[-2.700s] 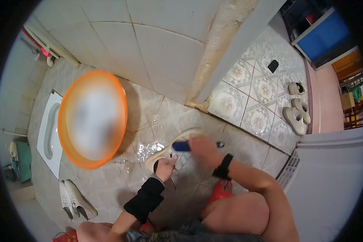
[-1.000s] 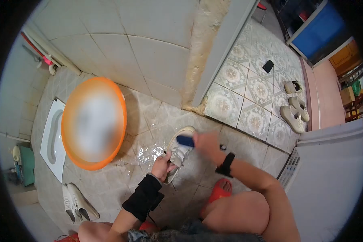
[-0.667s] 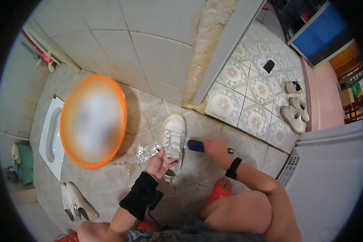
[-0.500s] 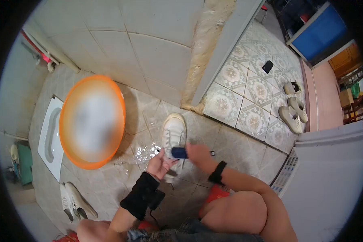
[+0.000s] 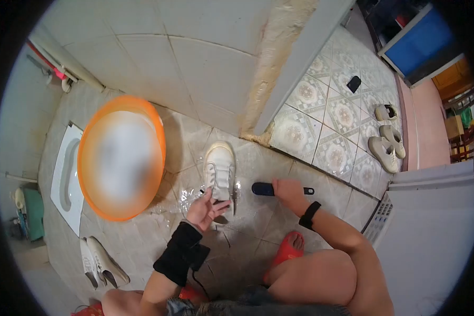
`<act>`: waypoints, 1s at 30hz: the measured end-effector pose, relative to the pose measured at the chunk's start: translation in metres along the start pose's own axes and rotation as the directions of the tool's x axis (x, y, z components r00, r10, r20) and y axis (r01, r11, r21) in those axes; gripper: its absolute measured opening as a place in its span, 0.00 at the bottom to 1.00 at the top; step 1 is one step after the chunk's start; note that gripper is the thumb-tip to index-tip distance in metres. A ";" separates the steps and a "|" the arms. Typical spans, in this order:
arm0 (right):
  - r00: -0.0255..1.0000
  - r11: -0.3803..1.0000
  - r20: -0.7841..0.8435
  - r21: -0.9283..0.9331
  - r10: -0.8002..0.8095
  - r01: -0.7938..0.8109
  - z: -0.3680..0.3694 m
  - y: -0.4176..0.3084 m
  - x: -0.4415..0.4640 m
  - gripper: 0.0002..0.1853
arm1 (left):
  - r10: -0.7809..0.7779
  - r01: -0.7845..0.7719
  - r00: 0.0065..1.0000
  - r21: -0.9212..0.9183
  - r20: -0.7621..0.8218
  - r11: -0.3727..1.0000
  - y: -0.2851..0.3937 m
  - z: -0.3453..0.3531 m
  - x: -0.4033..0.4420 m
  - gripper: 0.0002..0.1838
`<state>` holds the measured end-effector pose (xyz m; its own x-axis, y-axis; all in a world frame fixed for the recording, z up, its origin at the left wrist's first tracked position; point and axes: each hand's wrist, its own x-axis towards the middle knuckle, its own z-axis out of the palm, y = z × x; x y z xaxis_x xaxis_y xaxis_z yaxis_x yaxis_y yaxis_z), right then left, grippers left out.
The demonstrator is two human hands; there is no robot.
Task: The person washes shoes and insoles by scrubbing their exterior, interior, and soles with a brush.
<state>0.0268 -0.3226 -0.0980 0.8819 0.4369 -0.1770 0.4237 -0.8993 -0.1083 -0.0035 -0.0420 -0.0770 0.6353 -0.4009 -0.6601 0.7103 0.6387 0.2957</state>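
A white lace-up sneaker point(image 5: 219, 169) rests on the wet tiled floor in front of me, its toe pointing away. My left hand point(image 5: 204, 209) is at the ankle end of this shoe, palm up with fingers apart, some of them against or just over its opening; exact contact is hard to make out. To the right, apart from the shoe, my right hand point(image 5: 291, 192) is closed around the handle of a dark blue brush point(image 5: 262, 189). The brush's bristles are hidden from view.
On the left stands an orange basin point(image 5: 162, 152) with blurred whitish contents, beside a squat toilet point(image 5: 63, 174). A pair of white shoes point(image 5: 104, 260) lies at lower left. More shoes point(image 5: 383, 152) sit past the raised doorway edge. A wall point(image 5: 205, 73) rises ahead.
My right hand has carried the brush off the sneaker, to the right. The fingers of my left hand have spread, and the hand sits slightly further left.
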 end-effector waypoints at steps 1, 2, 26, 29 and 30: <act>1.000 1.000 0.004 -0.002 -0.011 0.011 -0.008 -0.005 0.007 0.15 | 0.017 -0.003 0.996 0.162 -0.086 0.987 0.004 -0.006 0.003 0.25; 0.989 0.984 0.004 0.107 0.146 -0.146 -0.015 -0.015 0.013 0.19 | 0.047 0.009 0.985 0.320 -0.169 0.947 0.008 -0.013 0.007 0.25; 0.902 0.177 0.280 0.920 0.329 -0.350 -0.024 -0.068 0.037 0.16 | 0.087 -0.044 0.983 0.246 -0.165 0.968 -0.002 -0.005 -0.003 0.34; 0.863 0.242 0.399 0.845 0.309 -0.478 -0.029 -0.087 0.028 0.16 | -0.131 0.173 0.932 -0.098 0.338 0.980 0.001 0.013 -0.012 0.41; 0.836 0.238 0.431 0.820 0.341 -0.520 -0.032 -0.093 0.027 0.17 | -0.127 0.168 0.932 -0.096 0.339 0.981 0.002 0.018 -0.013 0.41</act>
<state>0.0175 -0.2282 -0.0614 0.7924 0.0673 -0.6062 -0.5271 -0.4245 -0.7362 -0.0053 -0.0476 -0.0554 0.6050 -0.6773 -0.4186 0.7747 0.6221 0.1131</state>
